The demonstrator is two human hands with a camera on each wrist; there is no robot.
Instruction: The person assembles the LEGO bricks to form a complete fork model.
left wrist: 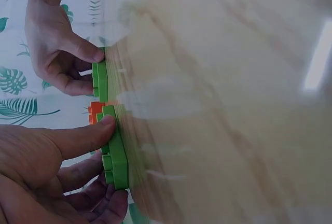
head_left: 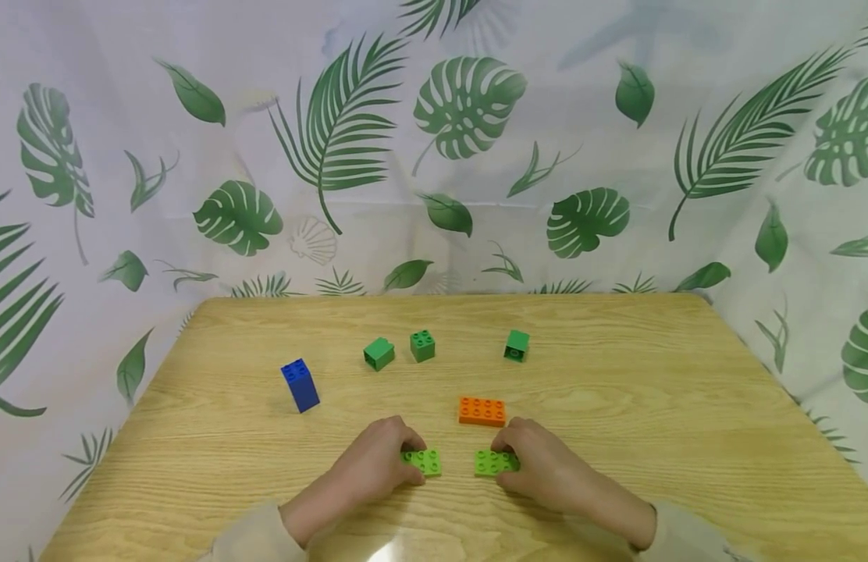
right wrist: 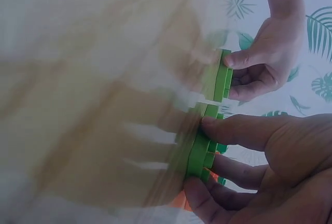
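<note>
A person's two hands face each other across a wood-grain table [head_left: 652,375], each gripping a lime brick. The left hand [head_left: 383,462] pinches the left lime brick [head_left: 428,462], thumb along the near side, fingers curled at the far side and outer end, the grip only as wide as the brick. The right hand [head_left: 545,470] mirrors it on the right lime brick [head_left: 489,462], thumb near, fingers bent round the far side. Both bricks sit studs up at the front of the table, end to end with a gap between them. Any marking on the studs is too small to read.

The forearms angle in from the lower corners, wrists low over the wood, pale sleeves [head_left: 254,535] ending above the wrists. Just beyond the gap and near the right fingertips lies an orange brick [head_left: 482,411], studs up; whether the fingers touch it cannot be told.

Farther back, a tall blue block [head_left: 303,389] stands at left. Of three green blocks, one [head_left: 379,353] lies on its side, the middle one [head_left: 423,346] stands studs up, and the right one [head_left: 516,346] shows its hollow underside. A leaf-print cloth [head_left: 504,257] hangs behind.
</note>
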